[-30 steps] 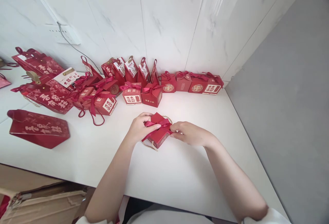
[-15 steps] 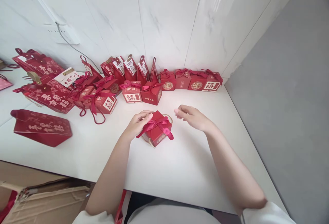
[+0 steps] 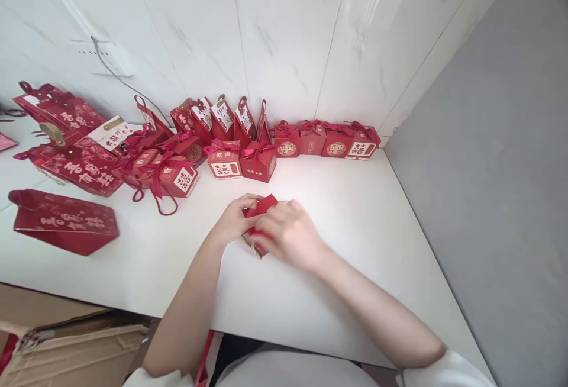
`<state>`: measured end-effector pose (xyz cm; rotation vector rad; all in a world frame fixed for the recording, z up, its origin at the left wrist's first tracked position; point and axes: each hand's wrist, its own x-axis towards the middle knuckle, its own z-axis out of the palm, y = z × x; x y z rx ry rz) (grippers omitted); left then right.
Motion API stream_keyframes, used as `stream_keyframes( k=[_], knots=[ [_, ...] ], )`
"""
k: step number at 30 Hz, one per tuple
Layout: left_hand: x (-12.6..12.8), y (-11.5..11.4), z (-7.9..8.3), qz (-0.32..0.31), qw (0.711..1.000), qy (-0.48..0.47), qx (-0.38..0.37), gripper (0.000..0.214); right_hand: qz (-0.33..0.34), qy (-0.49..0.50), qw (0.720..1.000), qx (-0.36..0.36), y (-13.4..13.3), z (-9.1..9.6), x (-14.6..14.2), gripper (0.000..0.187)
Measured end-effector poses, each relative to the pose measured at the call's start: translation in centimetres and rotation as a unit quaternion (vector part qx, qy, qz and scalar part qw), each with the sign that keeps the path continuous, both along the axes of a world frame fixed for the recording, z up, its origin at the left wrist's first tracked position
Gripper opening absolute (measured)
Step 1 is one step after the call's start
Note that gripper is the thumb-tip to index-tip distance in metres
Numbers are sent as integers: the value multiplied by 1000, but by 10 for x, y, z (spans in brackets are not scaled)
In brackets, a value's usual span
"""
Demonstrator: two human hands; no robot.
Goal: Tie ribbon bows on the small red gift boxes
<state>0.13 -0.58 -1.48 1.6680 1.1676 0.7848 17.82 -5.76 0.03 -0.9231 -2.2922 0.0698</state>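
Since the earlier frame the right hand (image 3: 290, 234) has been brought down over the small red cardboard gift box (image 3: 266, 202), now mostly covered, near the middle of the white desk (image 3: 364, 215). The box is gripped at its left side by the left hand (image 3: 234, 221), fingers closed on it. Its top is judged to be under work; whether the right fingers are closed cannot be told

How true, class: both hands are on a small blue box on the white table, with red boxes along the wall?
One slip: the box is red, not blue. The head view shows the left hand and right hand on it on the white table, with red boxes along the wall.
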Motion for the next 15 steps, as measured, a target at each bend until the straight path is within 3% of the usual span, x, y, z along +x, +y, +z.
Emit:
stream_keyframes(
  k=[2, 4, 10, 15],
  knots=[
    [1, -2, 2, 12, 1000, 4, -10, 46, -18, -94, 992, 84, -18, -10, -22, 9],
    [2, -4, 5, 28, 999, 2, -24, 48, -71, -132, 982, 112, -29, -22, -37, 18],
    [4, -9, 10, 50, 996, -20, -66, 49, -131, -88, 972, 171, -28, -35, -39, 22],
    [6, -10, 9, 42, 998, 4, -44, 49, -141, -72, 971, 180, -19, -40, -36, 19]
  ],
)
